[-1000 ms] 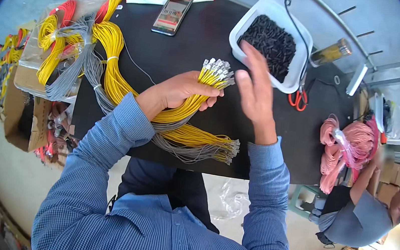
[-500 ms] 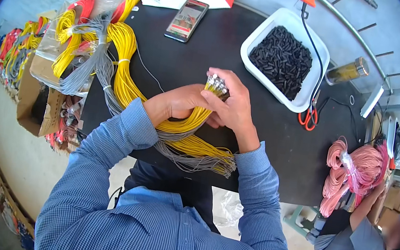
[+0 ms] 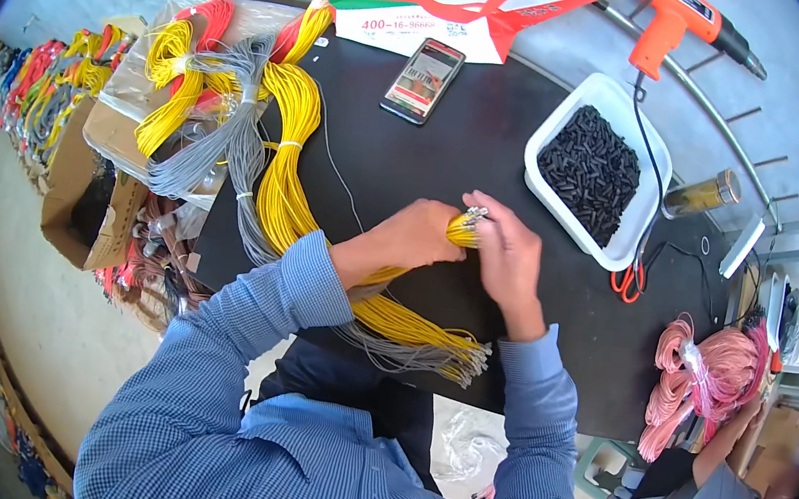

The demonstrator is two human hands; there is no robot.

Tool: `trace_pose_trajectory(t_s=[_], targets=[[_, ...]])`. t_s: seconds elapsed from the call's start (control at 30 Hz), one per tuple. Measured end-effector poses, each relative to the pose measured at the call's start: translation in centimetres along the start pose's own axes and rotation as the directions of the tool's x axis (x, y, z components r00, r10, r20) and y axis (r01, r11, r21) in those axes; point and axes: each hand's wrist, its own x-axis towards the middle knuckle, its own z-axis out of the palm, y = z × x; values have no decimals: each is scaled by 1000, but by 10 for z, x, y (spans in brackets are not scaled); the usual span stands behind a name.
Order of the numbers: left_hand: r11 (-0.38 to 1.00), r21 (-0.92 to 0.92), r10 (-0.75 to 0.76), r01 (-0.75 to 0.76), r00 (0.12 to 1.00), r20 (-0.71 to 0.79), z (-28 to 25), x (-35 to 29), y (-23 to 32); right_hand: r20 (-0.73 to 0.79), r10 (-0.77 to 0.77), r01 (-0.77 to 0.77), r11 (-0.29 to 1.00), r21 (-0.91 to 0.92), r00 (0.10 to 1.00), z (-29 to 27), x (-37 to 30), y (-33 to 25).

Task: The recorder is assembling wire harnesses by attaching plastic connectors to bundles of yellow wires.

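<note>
A bundle of yellow wires (image 3: pixel 468 230) with small metal-tipped ends passes through my left hand (image 3: pixel 413 239), which is closed round it just behind the tips. My right hand (image 3: pixel 511 262) curls over those tips from the right, its fingers bent against them and slightly blurred. Beneath my hands, other yellow wire ends (image 3: pixel 429 332) lie together with grey wires (image 3: pixel 382 346) near the table's front edge. A tied length of yellow wires (image 3: pixel 280 173) runs back to the far left, beside a tied bundle of grey wires (image 3: pixel 247 144).
On the black table (image 3: pixel 411 165) are a phone (image 3: pixel 424 81), a white tub (image 3: pixel 655 167) of short black tubes, red-handled scissors (image 3: pixel 628 282) and pink wire bundles (image 3: pixel 707 366). A tote bag (image 3: pixel 419 25) and an orange heat gun (image 3: pixel 665 32) are behind. Another person (image 3: pixel 715 498) is at right.
The bundle's tips have swung from pointing up to pointing right. My left hand now grips close behind them, and my right hand has shifted to their right side. The whole view has shifted.
</note>
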Motion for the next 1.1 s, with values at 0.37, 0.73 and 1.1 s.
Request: trace_pose_trajectory(t_s=[0.37, 0.73, 1.1], targets=[[738, -637, 220, 222, 813, 539, -30, -17, 8, 221, 39, 5, 981, -195, 974, 91, 156, 39], [565, -726, 10, 392, 876, 482, -23, 0, -6, -50, 426, -384, 751, -537, 904, -85, 86, 58], [539, -757, -60, 369, 914, 402, -20, 1, -13, 211, 390, -179, 753, -634, 896, -98, 88, 80]])
